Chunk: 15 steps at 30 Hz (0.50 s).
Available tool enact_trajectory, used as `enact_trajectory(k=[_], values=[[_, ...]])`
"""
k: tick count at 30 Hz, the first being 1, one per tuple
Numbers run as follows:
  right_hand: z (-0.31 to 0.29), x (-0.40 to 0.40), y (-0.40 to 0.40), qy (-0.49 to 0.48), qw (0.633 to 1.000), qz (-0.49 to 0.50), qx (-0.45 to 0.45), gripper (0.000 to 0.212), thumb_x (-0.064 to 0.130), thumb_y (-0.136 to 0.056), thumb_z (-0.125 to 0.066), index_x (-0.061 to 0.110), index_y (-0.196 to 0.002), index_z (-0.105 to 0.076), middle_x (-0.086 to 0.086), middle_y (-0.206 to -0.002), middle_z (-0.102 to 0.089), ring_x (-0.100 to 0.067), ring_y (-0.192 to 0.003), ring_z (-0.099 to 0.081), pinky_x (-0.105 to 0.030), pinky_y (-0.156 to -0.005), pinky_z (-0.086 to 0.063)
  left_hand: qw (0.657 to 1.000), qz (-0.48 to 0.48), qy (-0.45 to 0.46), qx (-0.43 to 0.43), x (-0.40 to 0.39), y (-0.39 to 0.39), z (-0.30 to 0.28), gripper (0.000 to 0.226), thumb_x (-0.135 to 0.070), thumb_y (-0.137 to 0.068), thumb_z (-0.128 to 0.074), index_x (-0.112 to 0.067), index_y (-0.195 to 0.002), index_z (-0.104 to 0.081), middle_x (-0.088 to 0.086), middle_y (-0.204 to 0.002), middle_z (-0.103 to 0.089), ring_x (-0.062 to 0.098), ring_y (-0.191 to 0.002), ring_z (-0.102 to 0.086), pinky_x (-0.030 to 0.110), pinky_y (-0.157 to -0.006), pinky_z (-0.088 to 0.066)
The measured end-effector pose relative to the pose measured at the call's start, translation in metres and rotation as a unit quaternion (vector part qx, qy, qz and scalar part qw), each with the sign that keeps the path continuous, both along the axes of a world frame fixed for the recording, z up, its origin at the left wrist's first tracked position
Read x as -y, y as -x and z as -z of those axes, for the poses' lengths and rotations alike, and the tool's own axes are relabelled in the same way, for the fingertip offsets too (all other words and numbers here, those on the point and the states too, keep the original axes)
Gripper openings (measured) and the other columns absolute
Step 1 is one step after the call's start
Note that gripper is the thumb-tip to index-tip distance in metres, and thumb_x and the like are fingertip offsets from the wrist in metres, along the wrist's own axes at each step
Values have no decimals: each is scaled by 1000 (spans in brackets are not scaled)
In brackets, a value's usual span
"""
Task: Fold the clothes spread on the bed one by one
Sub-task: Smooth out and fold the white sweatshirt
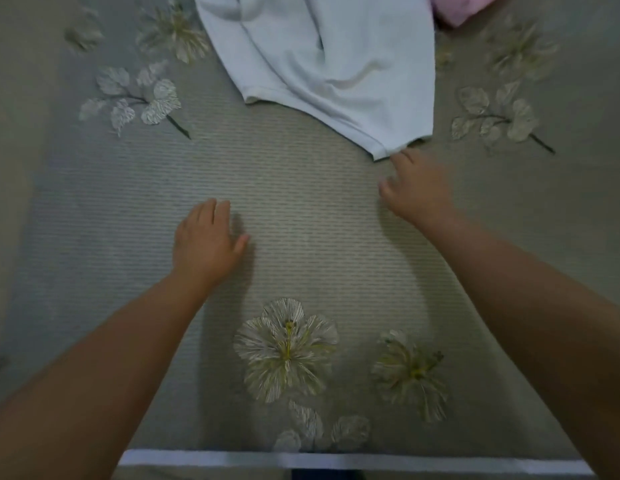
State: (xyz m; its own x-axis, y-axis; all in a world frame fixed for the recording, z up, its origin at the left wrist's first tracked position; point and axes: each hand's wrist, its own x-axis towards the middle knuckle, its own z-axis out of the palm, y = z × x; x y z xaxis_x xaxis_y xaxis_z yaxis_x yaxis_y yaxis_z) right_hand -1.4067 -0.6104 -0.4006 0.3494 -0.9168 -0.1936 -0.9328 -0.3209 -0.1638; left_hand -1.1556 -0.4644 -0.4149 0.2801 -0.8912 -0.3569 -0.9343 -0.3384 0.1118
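Observation:
A white garment (322, 60) lies crumpled at the top middle of the bed, its hem running down to a corner at the lower right. My right hand (417, 188) reaches up to that corner, and its fingertips touch the hem's edge; whether they pinch the cloth is unclear. My left hand (206, 242) hovers over the bare bedsheet well below and left of the garment, with fingers straight and holding nothing.
The grey bedsheet (301, 209) with embroidered flowers covers the bed. A pink item (464, 6) sits at the top right beside the garment. The bed's near edge (336, 460) shows as a white strip at the bottom.

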Motion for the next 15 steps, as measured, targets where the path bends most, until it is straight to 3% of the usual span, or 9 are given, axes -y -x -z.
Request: enact_trajectory(k=[4, 7, 12, 15], values=[[31, 37, -9, -16, 999, -15, -26, 59, 25, -86, -54, 3, -138, -34, -20, -144, -31, -31, -132, -29, -42, -106, -28, 999, -6, 9, -36, 19, -4, 41, 71, -49, -91, -38, -4, -143, -22, 20, -152, -13, 30, -141, -7, 39, -113, -2], [50, 53, -7, -26, 999, -24, -11, 58, 23, -90, -52, 5, -141, -30, -19, -150, -19, -31, -138, -19, -37, -113, -15, 997, -27, 55, -43, 18, 0, 56, 81, -56, -81, -21, -2, -141, -27, 20, -151, -16, 31, -141, -9, 40, -112, 1], [59, 64, -6, 11, 994, 21, 106, 39, 8, -89, -53, -3, -126, -51, -21, -140, -40, -33, -130, -35, -27, -108, -18, 995, -30, 75, -54, 18, -2, 58, 80, -53, -80, -24, 2, -136, -36, 25, -147, -25, 35, -138, -18, 40, -111, -2], [60, 65, -11, 17, 991, 44, 122, 33, 7, -90, -51, -4, -121, -56, -20, -133, -49, -32, -125, -42, -25, -102, -23, 996, -28, 68, -54, 19, -2, 57, 81, -53, -79, -22, 2, -136, -35, 24, -147, -23, 34, -139, -16, 35, -110, 3]])
